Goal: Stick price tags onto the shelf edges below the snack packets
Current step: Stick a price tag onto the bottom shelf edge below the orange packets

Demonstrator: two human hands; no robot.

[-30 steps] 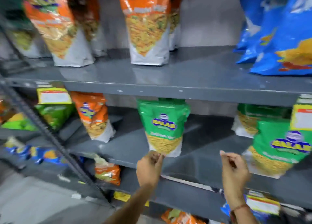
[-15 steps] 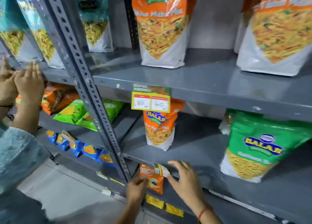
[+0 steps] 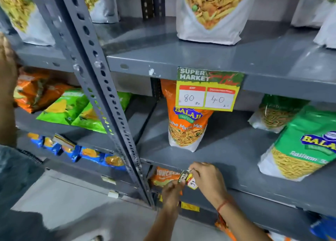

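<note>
Both my hands pinch one small price tag (image 3: 188,179), green and yellow with a white field, in front of the grey shelf edge (image 3: 272,195) below an orange snack packet (image 3: 185,124). My left hand (image 3: 171,192) grips the tag's lower left end. My right hand (image 3: 208,179) holds its right side from above. The tag is tilted, and I cannot tell whether it touches the edge. Another price tag (image 3: 209,89), marked 80 and 40, is stuck on the shelf edge above.
A perforated grey upright (image 3: 101,88) runs diagonally left of my hands. Another person's hand (image 3: 7,71) and sleeve (image 3: 16,169) are at the far left. Green packets (image 3: 305,146) stand to the right, green and orange packets (image 3: 69,109) lie on the left shelves.
The view has swung left and closer to the rack. My hands have come together on the tag at the lower shelf edge; half a second ago they were slightly apart.
</note>
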